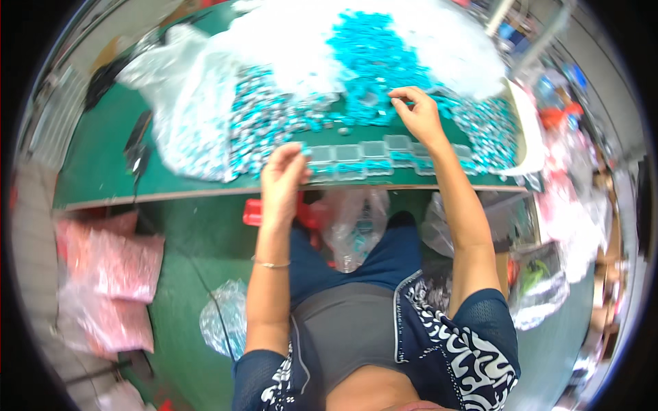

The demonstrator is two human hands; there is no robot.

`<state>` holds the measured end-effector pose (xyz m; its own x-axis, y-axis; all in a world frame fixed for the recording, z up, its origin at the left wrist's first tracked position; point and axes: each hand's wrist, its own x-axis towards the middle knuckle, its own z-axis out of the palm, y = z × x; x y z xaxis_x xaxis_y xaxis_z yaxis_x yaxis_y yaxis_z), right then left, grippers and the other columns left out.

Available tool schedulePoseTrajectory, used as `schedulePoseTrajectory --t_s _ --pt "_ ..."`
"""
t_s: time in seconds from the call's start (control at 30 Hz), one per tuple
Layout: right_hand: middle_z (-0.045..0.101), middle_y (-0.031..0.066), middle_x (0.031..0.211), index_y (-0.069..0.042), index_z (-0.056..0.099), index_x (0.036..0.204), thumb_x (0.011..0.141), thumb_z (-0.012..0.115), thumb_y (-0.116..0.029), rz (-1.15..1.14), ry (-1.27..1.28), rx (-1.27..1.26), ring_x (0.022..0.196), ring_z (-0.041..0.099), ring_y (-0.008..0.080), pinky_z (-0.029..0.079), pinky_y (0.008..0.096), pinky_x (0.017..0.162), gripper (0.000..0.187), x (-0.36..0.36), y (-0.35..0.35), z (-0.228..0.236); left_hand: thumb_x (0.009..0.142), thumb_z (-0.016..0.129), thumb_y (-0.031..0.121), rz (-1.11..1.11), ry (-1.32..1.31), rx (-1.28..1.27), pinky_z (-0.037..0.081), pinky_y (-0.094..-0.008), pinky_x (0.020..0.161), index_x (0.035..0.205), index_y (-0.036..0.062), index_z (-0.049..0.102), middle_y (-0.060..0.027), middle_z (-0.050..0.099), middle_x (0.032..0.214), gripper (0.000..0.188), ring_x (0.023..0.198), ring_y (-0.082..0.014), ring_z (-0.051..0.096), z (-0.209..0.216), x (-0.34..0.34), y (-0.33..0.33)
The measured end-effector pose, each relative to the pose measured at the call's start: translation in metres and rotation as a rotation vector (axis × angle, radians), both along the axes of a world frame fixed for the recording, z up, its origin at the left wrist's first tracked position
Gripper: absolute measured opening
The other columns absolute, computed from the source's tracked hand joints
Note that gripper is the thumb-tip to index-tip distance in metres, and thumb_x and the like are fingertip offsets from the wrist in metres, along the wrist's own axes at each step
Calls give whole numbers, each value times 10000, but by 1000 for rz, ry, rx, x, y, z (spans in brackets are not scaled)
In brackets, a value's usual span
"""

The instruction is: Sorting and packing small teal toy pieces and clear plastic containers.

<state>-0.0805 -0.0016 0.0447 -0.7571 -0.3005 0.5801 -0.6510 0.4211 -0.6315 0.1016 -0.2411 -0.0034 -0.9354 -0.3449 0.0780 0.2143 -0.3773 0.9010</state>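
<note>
My left hand (282, 175) is at the left end of a row of small clear hinged plastic boxes (373, 148). Its fingers are curled together; a small teal spot shows at the fingertips, too blurred to name. Teal pieces lie in the lower halves of several boxes. My right hand (418, 115) is over the near edge of a heap of small teal pieces (375, 58), with thumb and forefinger pinched. Whatever is between them is too small to see. To the left spreads a heap of silver-and-teal pieces (257, 120), and a similar heap (488, 127) lies on the right.
Clear plastic bags (195, 109) lie on the green table (96, 161). A white tray (526, 130) borders the right heap. Below the table are a red stool (253, 212) and a clear bag (355, 226). Bags of pink pieces (120, 267) rest on the floor at left.
</note>
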Motion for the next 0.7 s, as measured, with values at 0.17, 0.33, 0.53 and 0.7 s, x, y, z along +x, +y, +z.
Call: schedulePoseTrajectory --t_s 0.17,0.33,0.53,0.7 --pt "702 127 866 -54 710 916 805 627 -100 -355 32 135 779 689 220 532 323 716 146 -17 123 -19 932 603 100 -47 3 -31 430 -177 562 1055 16 614 -33 640 877 149 665 -53 559 4 -8 6" --pt "700 144 877 -74 720 902 797 597 -113 -634 -5 357 800 676 313 533 396 740 166 -32 188 -25 941 585 90 -103 20 -86 415 -190 571 1079 25 594 -2 596 835 153 702 -55 553 10 -12 15" --pt "692 133 932 -108 728 918 799 602 -132 -583 8 560 911 650 321 506 449 797 175 -53 172 -34 929 591 71 -34 7 -147 411 -187 565 1044 8 604 -7 597 794 132 671 -48 536 15 -10 28" --pt "672 70 1064 -172 716 964 818 609 -176 -724 -71 850 1067 608 294 393 559 896 181 -77 154 -36 924 594 57 -79 6 -185 440 -191 591 1042 -2 618 -20 616 829 133 695 -60 561 8 -9 26"
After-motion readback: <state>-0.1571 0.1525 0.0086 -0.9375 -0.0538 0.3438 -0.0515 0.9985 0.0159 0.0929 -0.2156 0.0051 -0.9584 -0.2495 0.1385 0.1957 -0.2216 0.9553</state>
